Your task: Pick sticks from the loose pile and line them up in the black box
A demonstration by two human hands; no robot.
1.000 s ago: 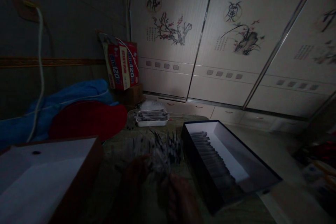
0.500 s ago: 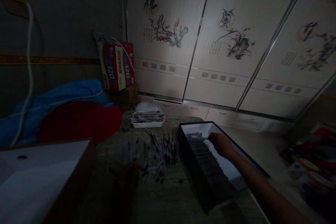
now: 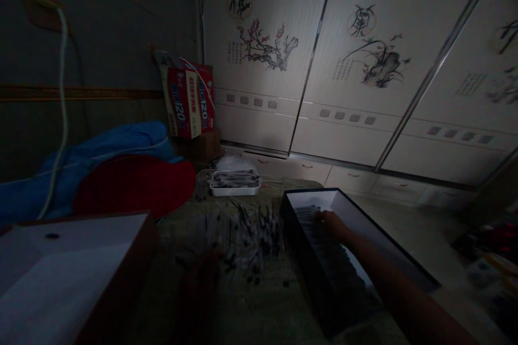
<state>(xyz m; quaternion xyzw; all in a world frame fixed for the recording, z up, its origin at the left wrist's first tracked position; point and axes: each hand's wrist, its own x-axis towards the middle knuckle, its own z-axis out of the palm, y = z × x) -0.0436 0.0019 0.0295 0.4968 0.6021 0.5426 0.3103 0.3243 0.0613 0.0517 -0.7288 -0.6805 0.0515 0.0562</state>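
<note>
My right hand reaches into a dark-sided box with a white inside. Its fingers are pinched together at the far end of a long row of thin, pen-like sticks; what they hold is hidden. In deep shadow, my left hand rests at the near edge of a loose pile of clear, pen-like sticks with black ends. Its fingers are too dark to read. Behind the pile, a white tray holds more such sticks.
At the left is an open brown box with a white inside. A red cloth-like thing and blue fabric lie behind it. A red and white carton stands by the sliding wardrobe doors. A white cable hangs at the left.
The view has turned slightly, so everything sits further right. My right hand has come down from above the box's white inside onto the far end of the row. My left hand stays by the pile.
</note>
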